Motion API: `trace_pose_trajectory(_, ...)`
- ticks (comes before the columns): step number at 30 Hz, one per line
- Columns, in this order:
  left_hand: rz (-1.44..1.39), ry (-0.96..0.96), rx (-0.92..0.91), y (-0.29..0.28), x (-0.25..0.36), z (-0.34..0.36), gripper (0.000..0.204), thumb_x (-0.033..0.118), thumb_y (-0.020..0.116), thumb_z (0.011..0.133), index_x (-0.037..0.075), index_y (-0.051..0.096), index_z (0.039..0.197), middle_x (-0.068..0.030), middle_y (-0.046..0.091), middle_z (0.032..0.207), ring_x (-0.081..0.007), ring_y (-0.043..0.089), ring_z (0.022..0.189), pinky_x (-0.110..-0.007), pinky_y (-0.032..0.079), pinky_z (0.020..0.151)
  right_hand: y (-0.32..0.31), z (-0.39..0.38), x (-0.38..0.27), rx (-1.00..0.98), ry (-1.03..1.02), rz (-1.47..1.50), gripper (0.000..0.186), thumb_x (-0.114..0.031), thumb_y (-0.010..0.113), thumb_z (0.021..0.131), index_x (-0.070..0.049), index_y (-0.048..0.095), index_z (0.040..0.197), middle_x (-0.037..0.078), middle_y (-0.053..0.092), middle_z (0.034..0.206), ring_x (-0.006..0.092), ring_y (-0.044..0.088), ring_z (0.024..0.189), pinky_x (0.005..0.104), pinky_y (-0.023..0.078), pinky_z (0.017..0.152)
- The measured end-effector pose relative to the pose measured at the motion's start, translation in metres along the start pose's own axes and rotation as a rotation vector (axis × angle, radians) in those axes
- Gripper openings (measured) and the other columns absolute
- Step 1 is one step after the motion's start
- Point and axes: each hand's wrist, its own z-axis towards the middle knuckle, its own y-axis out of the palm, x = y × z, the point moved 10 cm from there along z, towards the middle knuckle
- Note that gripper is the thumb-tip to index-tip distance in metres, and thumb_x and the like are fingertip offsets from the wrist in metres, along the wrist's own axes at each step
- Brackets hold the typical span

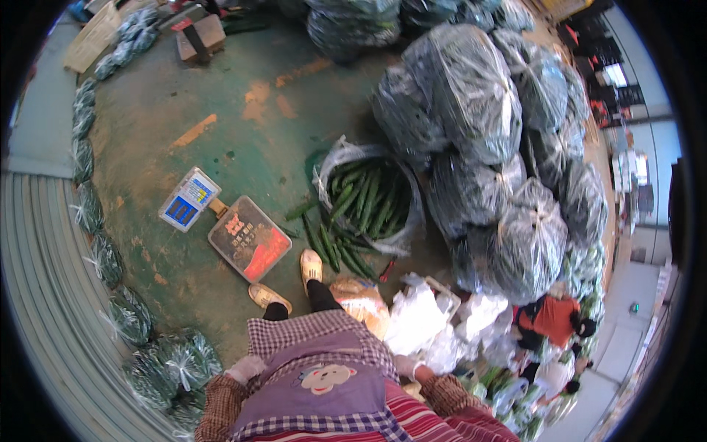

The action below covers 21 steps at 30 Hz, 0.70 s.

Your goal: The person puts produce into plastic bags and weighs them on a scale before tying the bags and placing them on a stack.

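My left hand point(245, 369), in a pale glove, is beside the left edge of my purple checked apron point(324, 350); its fingers are too small and covered to read. My right hand point(406, 366), also pale-gloved, rests low at the apron's right side, fingers mostly hidden. Before my feet lies a scale with a flat platform point(249, 238) and a blue-faced display point(188, 199). To its right an open clear sack point(409, 193) holds several cucumbers point(364, 193), with several loose ones point(330, 247) on the green floor beside it. White plastic bags point(414, 324) lie near my right hand.
Stuffed clear sacks point(471, 99) form a tall pile on the right. Bagged greens point(129, 313) line the corrugated wall point(40, 280) at left. A pale crate point(92, 40) stands at the top left. A person in orange point(552, 320) and another in white point(552, 376) are at lower right.
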Motion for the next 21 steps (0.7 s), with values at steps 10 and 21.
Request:
trace_pose_trajectory(10,-1.42,-0.28,0.148,0.029,0.02,-0.002,0.02,0.02,0.066,0.082,0.003,0.066,0.092,-0.0023,0.064,0.086,-0.0126,0.058,0.083,-0.028,0.045,0.075,-0.067,-0.038,-0.051,-0.006,-0.068,0.484,0.025,-0.006,0.057,0.083,0.0,0.063,0.107,0.01,0.066,0.103,0.0136,0.058,0.09,0.0288,0.045,0.083)
trace_pose_trajectory(21,-0.415,-0.867,0.715,-0.069,-0.024,-0.025,0.025,0.022,0.057,0.082,0.005,0.063,0.099,-0.0116,0.065,0.09,-0.0294,0.06,0.088,-0.04,0.046,0.085,-0.046,-0.028,-0.035,-0.034,0.385,0.685,0.026,-0.011,0.051,0.09,0.002,0.06,0.11,0.01,0.064,0.108,0.0181,0.06,0.091,0.0331,0.047,0.083)
